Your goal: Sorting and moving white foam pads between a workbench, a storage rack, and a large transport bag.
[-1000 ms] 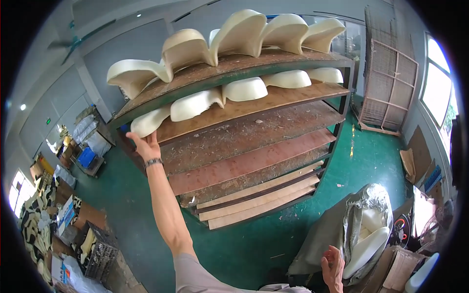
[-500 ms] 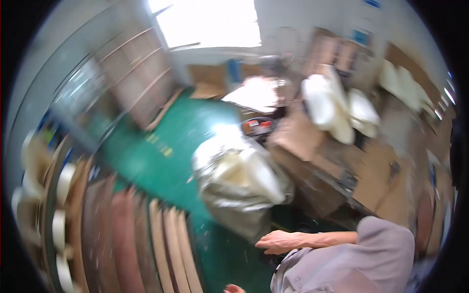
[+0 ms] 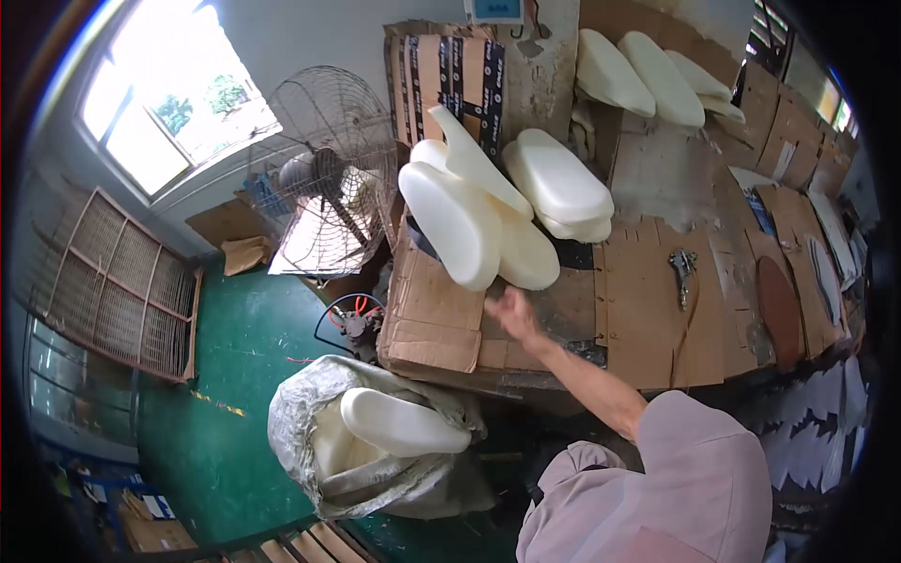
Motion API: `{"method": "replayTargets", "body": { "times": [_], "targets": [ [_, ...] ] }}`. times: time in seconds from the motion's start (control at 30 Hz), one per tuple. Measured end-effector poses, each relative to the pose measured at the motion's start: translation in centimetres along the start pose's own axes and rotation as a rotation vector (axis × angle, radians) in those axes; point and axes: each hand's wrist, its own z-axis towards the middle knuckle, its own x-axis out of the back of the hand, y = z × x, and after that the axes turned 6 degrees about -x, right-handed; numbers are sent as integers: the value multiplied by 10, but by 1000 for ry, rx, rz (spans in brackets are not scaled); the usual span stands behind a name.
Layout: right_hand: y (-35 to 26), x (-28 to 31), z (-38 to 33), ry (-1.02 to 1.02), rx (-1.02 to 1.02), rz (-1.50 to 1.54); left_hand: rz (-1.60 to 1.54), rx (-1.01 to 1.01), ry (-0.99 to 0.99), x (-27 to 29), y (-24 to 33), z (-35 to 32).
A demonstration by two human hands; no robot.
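The cream foam pieces (image 3: 453, 230) lie in a loose, overlapping pile on the near-left part of the workbench (image 3: 657, 183). One piece of the pile is tilted, its narrow end pointing up and to the left. The right hand (image 3: 513, 317) is positioned just below the lower ends of the pile. Its fingers are partly extended and spread, with nothing gripped; contact between the fingertips and the foam cannot be confirmed from this angle. The left hand is out of view; its state cannot be told.

Immediately right of the pile is a stack of rounded foam blocks (image 3: 561, 178). Further back, a row of long foam pads (image 3: 662, 83) lies near the wall. A cardboard box (image 3: 434, 314) occupies the left corner of the bench. A flat cardboard sheet (image 3: 643, 319) covers the bench to the right of the hand, with a metal tool (image 3: 682, 274) on it.

Left of the bench stands a wire-caged fan (image 3: 324, 178), beneath the level of the bright window (image 3: 174, 103). In front of the bench, an open woven sack (image 3: 305, 418) rests on the green floor (image 3: 235, 324); a foam pad (image 3: 404, 424) protrudes from its mouth. A framed mesh panel (image 3: 117, 281) stands at far left.
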Motion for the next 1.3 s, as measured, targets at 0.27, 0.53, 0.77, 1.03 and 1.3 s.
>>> {"method": "replayTargets", "body": {
  "times": [0.27,0.53,0.77,1.03,1.3],
  "targets": [
    [-45,-20,116,-46,151,311,582,-99,-51,-169,-122,73],
    [-58,96,37,-453,26,346,791,-174,-256,-263,-198,134],
    [-46,203,3,-656,-129,201,857,-52,-409,-286,-245,217],
    [-7,282,5,-813,-351,117,1025,70,-394,-283,-304,284],
    [73,347,45,-606,-519,40,1143,99,-577,-311,-357,295]
  ]
}}
